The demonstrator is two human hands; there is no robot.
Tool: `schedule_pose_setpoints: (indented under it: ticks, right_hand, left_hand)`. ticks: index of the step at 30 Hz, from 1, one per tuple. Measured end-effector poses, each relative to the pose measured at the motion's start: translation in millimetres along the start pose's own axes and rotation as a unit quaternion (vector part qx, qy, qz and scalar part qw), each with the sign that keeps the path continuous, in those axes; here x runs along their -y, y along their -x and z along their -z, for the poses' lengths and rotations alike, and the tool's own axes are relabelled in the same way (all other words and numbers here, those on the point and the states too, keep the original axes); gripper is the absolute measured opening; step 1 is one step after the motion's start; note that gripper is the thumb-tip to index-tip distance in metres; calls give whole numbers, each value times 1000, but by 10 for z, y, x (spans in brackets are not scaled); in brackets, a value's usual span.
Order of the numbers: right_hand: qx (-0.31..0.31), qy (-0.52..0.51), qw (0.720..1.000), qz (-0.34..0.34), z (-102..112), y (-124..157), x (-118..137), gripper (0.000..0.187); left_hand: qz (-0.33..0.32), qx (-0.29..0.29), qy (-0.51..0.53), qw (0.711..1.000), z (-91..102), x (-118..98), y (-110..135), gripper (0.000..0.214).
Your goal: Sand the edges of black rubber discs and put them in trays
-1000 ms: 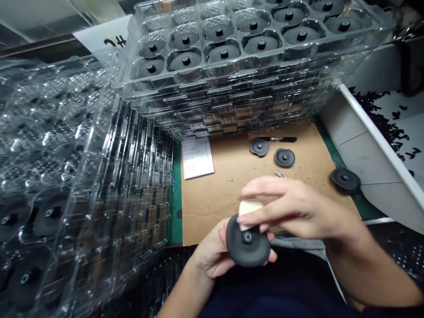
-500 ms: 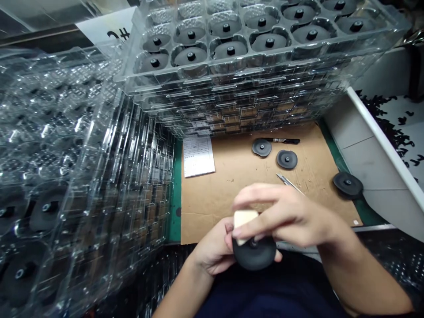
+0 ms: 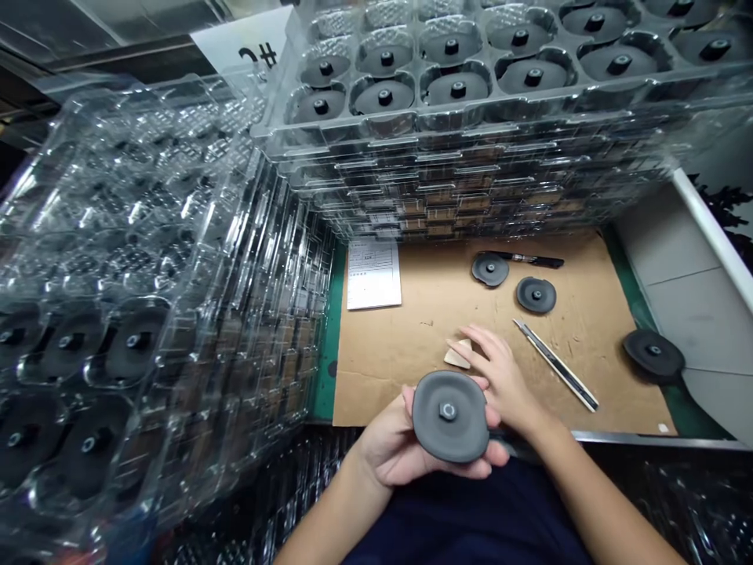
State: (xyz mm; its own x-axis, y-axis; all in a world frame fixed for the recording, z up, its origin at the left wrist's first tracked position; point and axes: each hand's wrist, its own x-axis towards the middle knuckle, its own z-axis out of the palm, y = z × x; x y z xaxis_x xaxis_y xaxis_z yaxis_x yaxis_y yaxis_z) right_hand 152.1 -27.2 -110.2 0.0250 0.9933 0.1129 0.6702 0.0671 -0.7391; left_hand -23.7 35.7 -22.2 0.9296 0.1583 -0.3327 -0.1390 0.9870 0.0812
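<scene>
My left hand (image 3: 393,447) is closed round the edge of a dark grey rounded disc (image 3: 450,441) with a short stub at its centre, its dished face turned up. Just beyond it, my right hand (image 3: 503,384) reaches over the cardboard with fingers stretched out. A small cream-coloured block (image 3: 457,357) lies under its fingertips on the cardboard, partly covered by a finger. Right of that hand lies a utility knife (image 3: 558,365). Two similar discs, a nearer one (image 3: 536,295) and a farther one (image 3: 490,269), rest on the cardboard.
Stacked clear plastic trays (image 3: 423,118) holding discs stand at the back, with another tray stack (image 3: 194,259) at left. A printed paper (image 3: 374,275) and a black marker (image 3: 532,259) lie on the cardboard sheet (image 3: 376,353). Another disc (image 3: 652,353) sits near the white right-hand wall (image 3: 682,275).
My right hand has moved the cream block off the disc and down to the cardboard, and its fingers have spread. The disc stays in my left hand. The view has shifted.
</scene>
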Motion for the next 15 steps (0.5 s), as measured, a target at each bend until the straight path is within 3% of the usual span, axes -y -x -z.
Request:
schedule_pose_setpoints:
  ticks: [4, 6, 7, 8, 10, 12, 13, 15]
  right_hand:
    - [-63, -23, 998, -13, 83, 111, 119, 34]
    - [-77, -46, 996, -18, 130, 155, 151, 29]
    - [-79, -51, 995, -19, 148, 177, 161, 28]
    - [-78, -53, 995, -21, 164, 199, 169, 28]
    - [-81, -58, 994, -32, 196, 247, 196, 29]
    - [-92, -69, 992, -46, 236, 295, 251, 31]
    - [-98, -75, 991, -49, 262, 317, 290, 34]
    - [-108, -86, 990, -38, 326, 349, 381, 39]
  left_hand:
    - [-24, 16, -34, 999, 60, 31, 37, 64]
    - [-101, -1, -131, 986, 62, 58, 43, 62]
    - [-158, -29, -214, 964, 57, 71, 44, 63]
    - [-218, -67, -314, 922, 51, 84, 46, 68]
    - [-313, -133, -507, 792, 40, 104, 55, 85]
    - [-353, -154, -624, 680, 39, 115, 73, 99]
    - [-360, -151, -654, 648, 42, 117, 83, 104]
    - [-367, -145, -679, 619, 52, 121, 103, 108]
